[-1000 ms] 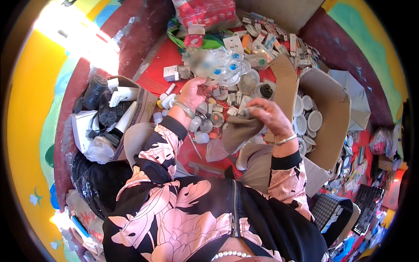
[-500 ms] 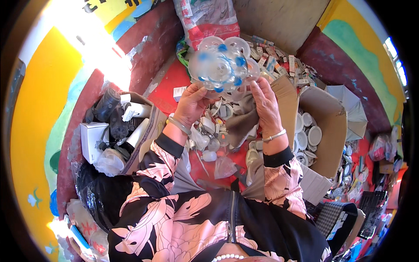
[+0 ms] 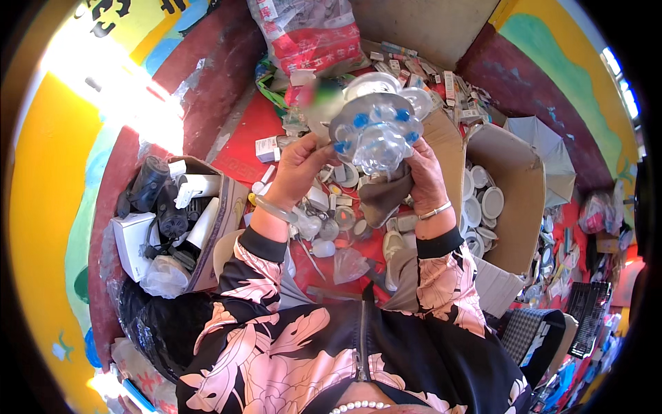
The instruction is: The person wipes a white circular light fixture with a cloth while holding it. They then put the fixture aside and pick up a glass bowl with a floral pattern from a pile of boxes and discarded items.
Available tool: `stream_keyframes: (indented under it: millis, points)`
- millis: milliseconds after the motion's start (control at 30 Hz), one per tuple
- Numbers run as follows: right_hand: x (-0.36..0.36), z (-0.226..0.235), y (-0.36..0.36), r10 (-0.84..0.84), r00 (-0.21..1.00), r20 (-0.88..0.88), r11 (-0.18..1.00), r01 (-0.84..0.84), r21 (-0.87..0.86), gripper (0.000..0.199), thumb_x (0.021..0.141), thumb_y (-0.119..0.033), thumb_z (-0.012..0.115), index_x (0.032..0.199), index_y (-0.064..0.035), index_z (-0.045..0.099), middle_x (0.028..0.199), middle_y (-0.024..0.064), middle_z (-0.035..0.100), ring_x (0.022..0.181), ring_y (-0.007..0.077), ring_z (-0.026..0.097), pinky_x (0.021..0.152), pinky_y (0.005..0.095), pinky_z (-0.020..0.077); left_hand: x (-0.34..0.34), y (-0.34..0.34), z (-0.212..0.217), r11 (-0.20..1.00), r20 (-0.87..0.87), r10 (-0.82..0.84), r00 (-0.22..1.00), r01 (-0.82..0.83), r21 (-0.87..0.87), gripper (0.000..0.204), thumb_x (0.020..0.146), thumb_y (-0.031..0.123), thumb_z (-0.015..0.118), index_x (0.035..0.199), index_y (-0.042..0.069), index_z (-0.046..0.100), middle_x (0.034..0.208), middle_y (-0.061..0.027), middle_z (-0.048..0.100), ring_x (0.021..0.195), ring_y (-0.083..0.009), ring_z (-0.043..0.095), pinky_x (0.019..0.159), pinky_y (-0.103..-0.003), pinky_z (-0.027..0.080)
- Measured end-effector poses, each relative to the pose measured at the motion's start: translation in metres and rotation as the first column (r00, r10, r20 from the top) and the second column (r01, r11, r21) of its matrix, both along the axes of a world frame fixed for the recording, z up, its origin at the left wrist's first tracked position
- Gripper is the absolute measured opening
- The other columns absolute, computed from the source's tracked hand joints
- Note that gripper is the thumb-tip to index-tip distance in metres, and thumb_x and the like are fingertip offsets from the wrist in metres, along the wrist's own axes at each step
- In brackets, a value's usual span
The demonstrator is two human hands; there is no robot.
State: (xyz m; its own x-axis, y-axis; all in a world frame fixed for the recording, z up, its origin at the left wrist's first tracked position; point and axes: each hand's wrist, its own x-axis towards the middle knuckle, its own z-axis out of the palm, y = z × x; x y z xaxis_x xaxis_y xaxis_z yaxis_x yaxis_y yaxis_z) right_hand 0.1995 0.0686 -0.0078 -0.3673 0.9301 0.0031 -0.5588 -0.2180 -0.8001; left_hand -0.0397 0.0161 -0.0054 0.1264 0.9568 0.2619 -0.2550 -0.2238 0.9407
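Observation:
I hold up a round clear plastic light fitting point(image 3: 376, 127) with blue dots in front of me. My left hand point(image 3: 300, 169) grips its left underside; a pale bangle sits on that wrist. My right hand point(image 3: 422, 176) supports its right side and also clutches a brown cloth point(image 3: 383, 196) that hangs below the fitting. Both forearms wear black sleeves with pink flowers.
A red mat point(image 3: 241, 148) strewn with small boxes and white round parts lies below. A cardboard box point(image 3: 507, 186) of white discs stands to the right, another box point(image 3: 221, 228) with dark and white devices to the left. A printed plastic bag point(image 3: 310, 34) leans at the back.
Both hands have lifted the clear fitting from the pile up toward the camera, and the brown cloth came up with the right hand.

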Motion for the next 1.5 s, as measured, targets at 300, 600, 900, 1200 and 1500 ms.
stream_keyframes:
  millis: [300, 600, 900, 1200, 1500]
  points:
    - [-0.003, 0.0, -0.011, 0.049, 0.993, -0.11, 0.999, -0.047, 0.016, 0.03, 0.082, -0.007, 0.065, 0.112, -0.0047, 0.06, 0.104, 0.0041, 0.064, 0.093, 0.0134, 0.06, 0.084, 0.028, 0.0485, 0.011, -0.004, 0.002, 0.954, -0.21, 0.266, 0.941, -0.225, 0.2, 0.018, 0.088, 0.002, 0.056, 0.106, 0.0, 0.059, 0.097, -0.0037, 0.064, 0.089, -0.0095, 0.058, 0.079, -0.025, 0.047]
    - [-0.006, -0.006, -0.013, -0.033, 0.996, 0.081, 0.997, 0.027, 0.072, 0.02, 0.079, -0.004, 0.068, 0.098, 0.0, 0.063, 0.094, 0.0065, 0.065, 0.083, 0.0128, 0.062, 0.073, 0.025, 0.0497, 0.008, -0.008, 0.009, 0.877, -0.201, 0.403, 0.893, -0.315, 0.362, 0.016, 0.082, 0.001, 0.063, 0.098, 0.001, 0.062, 0.087, -0.0063, 0.067, 0.079, -0.0124, 0.063, 0.069, -0.025, 0.049]
    - [-0.001, 0.01, -0.016, 0.01, 0.978, 0.21, 0.969, -0.062, 0.241, 0.021, 0.076, 0.002, 0.065, 0.097, 0.0043, 0.065, 0.094, 0.0049, 0.066, 0.084, 0.0093, 0.06, 0.075, 0.0234, 0.0491, -0.002, -0.005, 0.008, 0.793, -0.198, 0.448, 0.872, -0.285, 0.538, 0.02, 0.074, -0.005, 0.066, 0.093, -0.003, 0.062, 0.096, -0.0124, 0.065, 0.09, -0.0201, 0.062, 0.079, -0.03, 0.049]
    - [-0.005, 0.022, -0.018, -0.569, 0.695, 0.439, 0.636, 0.034, 0.771, 0.032, 0.07, 0.0, 0.072, 0.101, -0.002, 0.068, 0.101, 0.0121, 0.066, 0.092, 0.0189, 0.064, 0.079, 0.027, 0.0513, -0.002, -0.005, 0.018, 0.728, -0.279, 0.512, 0.812, -0.239, 0.642, 0.031, 0.066, -0.004, 0.069, 0.097, -0.001, 0.066, 0.106, -0.0153, 0.063, 0.101, -0.0263, 0.061, 0.085, -0.034, 0.05]
    - [-0.003, 0.012, -0.016, -0.49, 0.817, 0.305, 0.671, 0.13, 0.73, 0.03, 0.074, 0.003, 0.067, 0.104, -0.0005, 0.066, 0.106, 0.0129, 0.064, 0.094, 0.0179, 0.062, 0.08, 0.0258, 0.0513, 0.002, -0.005, 0.014, 0.717, -0.26, 0.527, 0.809, -0.259, 0.647, 0.034, 0.065, -0.003, 0.071, 0.098, 0.0, 0.066, 0.108, -0.0157, 0.063, 0.099, -0.0255, 0.061, 0.083, -0.032, 0.051]
